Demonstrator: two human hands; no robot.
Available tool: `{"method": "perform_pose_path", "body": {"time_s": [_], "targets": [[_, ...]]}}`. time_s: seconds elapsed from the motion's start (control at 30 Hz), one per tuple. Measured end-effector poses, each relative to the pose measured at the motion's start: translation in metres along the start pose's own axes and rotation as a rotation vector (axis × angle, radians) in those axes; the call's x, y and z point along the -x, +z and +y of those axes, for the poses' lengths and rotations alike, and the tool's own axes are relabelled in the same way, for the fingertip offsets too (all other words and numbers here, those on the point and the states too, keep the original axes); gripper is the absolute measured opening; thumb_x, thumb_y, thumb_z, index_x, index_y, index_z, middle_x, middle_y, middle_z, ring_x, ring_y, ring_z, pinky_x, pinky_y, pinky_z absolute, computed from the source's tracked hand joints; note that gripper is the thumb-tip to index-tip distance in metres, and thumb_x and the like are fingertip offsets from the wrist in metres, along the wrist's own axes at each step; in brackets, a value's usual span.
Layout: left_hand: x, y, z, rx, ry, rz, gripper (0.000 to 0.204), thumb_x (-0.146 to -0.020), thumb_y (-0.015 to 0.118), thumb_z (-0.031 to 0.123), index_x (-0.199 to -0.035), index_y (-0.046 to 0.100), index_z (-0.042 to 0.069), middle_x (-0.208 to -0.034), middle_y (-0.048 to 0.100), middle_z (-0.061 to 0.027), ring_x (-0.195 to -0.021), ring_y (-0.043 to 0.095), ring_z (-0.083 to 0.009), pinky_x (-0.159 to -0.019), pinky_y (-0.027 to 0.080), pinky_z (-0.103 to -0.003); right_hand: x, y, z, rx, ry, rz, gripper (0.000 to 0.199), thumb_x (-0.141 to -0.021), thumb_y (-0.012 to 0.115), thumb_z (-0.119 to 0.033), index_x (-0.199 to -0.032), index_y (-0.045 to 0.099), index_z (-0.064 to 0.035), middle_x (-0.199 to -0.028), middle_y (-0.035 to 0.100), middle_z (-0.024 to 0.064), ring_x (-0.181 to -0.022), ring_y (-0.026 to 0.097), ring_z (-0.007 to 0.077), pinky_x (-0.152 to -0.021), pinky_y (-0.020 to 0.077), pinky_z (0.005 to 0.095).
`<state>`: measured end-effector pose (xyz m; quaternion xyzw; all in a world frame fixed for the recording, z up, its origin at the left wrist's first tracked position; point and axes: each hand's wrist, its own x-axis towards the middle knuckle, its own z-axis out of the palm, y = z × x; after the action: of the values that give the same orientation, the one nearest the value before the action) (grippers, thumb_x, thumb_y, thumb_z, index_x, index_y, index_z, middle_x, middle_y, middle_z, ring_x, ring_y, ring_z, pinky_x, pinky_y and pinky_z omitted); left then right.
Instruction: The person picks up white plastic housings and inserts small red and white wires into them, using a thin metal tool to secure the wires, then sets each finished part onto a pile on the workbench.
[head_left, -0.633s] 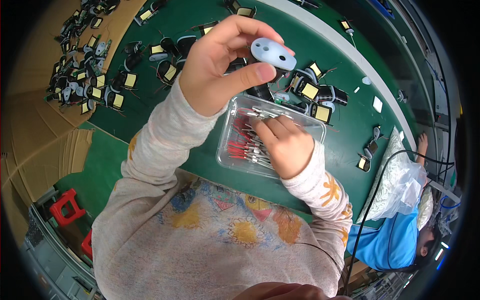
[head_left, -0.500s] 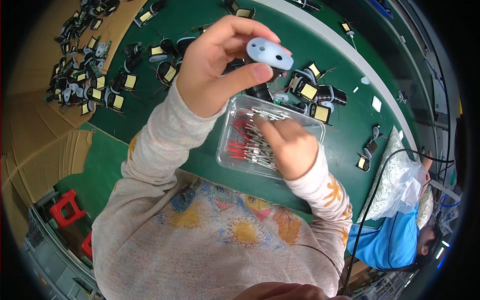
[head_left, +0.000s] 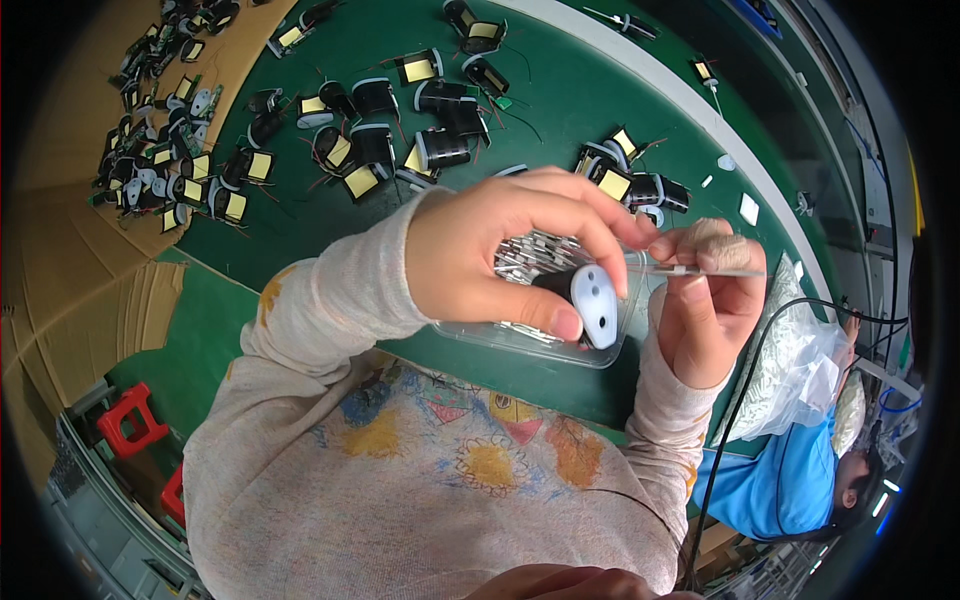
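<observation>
My left hand [head_left: 500, 255] grips a small black bobbin with a pale blue-white oval end plate [head_left: 592, 303], held over the clear plastic tray [head_left: 520, 342]. My right hand [head_left: 705, 305] is just to its right, pinching a thin metal pin [head_left: 712, 270] that points sideways near my left fingertips. The tray lies on the green mat [head_left: 300, 260] and holds several silvery pins with red ends, mostly hidden behind my left hand.
Several black coil parts with yellow tape [head_left: 375, 150] are scattered over the far side of the mat and on the cardboard [head_left: 150, 170] at the left. A clear plastic bag [head_left: 790, 370] and a black cable [head_left: 745, 390] lie at the right. A person in blue [head_left: 790, 490] sits at the lower right.
My left hand has come down and toward me with the bobbin. My right hand has lifted out of the tray holding a pin and moved up beside the bobbin.
</observation>
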<state>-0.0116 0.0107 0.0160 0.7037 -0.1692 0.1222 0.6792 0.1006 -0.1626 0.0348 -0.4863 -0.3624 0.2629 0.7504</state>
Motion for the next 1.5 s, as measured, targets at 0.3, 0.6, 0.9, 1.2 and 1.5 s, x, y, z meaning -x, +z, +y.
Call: {"method": "perform_pose_path", "body": {"time_s": [0.3, 0.6, 0.9, 1.2, 1.5], "targets": [[0.001, 0.003, -0.002, 0.213, -0.115, -0.054, 0.037, -0.068, 0.076, 0.02, -0.097, 0.064, -0.001, -0.106, 0.053, -0.0136, -0.101, 0.052, -0.0234, -0.091, 0.037, -0.033, -0.001, -0.001, 0.009, 0.256, -0.24, -0.088, 0.021, -0.072, 0.068, 0.0, -0.088, 0.053, 0.0005, -0.086, 0.061, 0.0165, -0.089, 0.06, 0.0291, -0.089, 0.0434, 0.0462], [0.002, 0.007, -0.003, 0.315, -0.182, -0.055, 0.037, -0.069, 0.075, 0.018, -0.099, 0.063, -0.002, -0.105, 0.051, -0.0127, -0.104, 0.051, -0.023, -0.093, 0.036, -0.032, -0.001, 0.002, 0.009, 0.464, -0.414, 0.015, 0.017, -0.069, 0.07, 0.002, -0.082, 0.058, 0.0043, -0.077, 0.063, 0.0167, -0.072, 0.063, 0.0263, -0.065, 0.0507, 0.0334], [0.005, 0.012, -0.005, 0.223, -0.181, 0.174, 0.034, -0.072, 0.07, 0.006, -0.101, 0.055, -0.002, -0.105, 0.059, -0.0139, -0.102, 0.056, -0.0219, -0.091, 0.041, -0.032, 0.007, -0.003, -0.009, 0.408, -0.409, 0.262, 0.019, -0.071, 0.066, 0.001, -0.084, 0.052, 0.0009, -0.071, 0.06, 0.015, -0.068, 0.061, 0.0257, -0.065, 0.052, 0.0365], [0.003, 0.022, -0.007, -0.371, 0.131, 0.276, 0.037, -0.065, 0.076, 0.002, -0.096, 0.056, 0.003, -0.094, 0.067, -0.0123, -0.092, 0.065, -0.0241, -0.082, 0.047, -0.034, 0.017, 0.007, -0.022, 0.547, -0.407, 0.146, 0.021, -0.065, 0.074, -0.002, -0.076, 0.056, 0.0017, -0.067, 0.063, 0.0148, -0.063, 0.064, 0.0255, -0.06, 0.0533, 0.0339], [0.005, 0.026, -0.005, -0.489, 0.137, 0.263, 0.037, -0.064, 0.078, 0.006, -0.094, 0.056, 0.006, -0.092, 0.068, -0.0108, -0.088, 0.066, -0.0219, -0.088, 0.039, -0.038, 0.02, 0.012, -0.026, 0.643, -0.402, 0.196, 0.022, -0.059, 0.076, 0.002, -0.073, 0.059, 0.0033, -0.068, 0.064, 0.0158, -0.065, 0.065, 0.0254, -0.06, 0.0532, 0.0317]]}}
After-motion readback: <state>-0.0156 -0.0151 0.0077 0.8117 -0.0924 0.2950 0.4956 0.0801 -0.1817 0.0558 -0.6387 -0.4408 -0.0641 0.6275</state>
